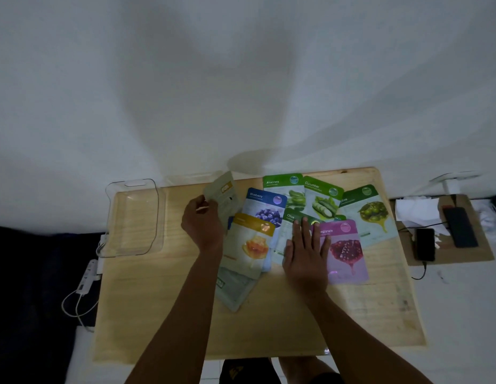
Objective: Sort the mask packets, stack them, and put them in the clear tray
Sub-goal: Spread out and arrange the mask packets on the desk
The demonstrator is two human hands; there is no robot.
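Several mask packets lie fanned out on the wooden table [185,314]: blueberry [264,206], honey [251,242], aloe vera [282,189], cucumber [323,202], olive [371,214], pomegranate [345,252], and a second olive packet [287,231]. My left hand [202,223] grips a pale packet [223,195] lifted with its back side showing. My right hand [306,253] lies flat, fingers spread, on the second olive packet beside the pomegranate one. The clear tray [131,217] stands at the table's far left corner with nothing in it.
A small side board [446,256] on the right holds two dark phones [425,243] and white paper. A white power strip [87,278] with a cable lies off the table's left edge. A white wall rises behind the table.
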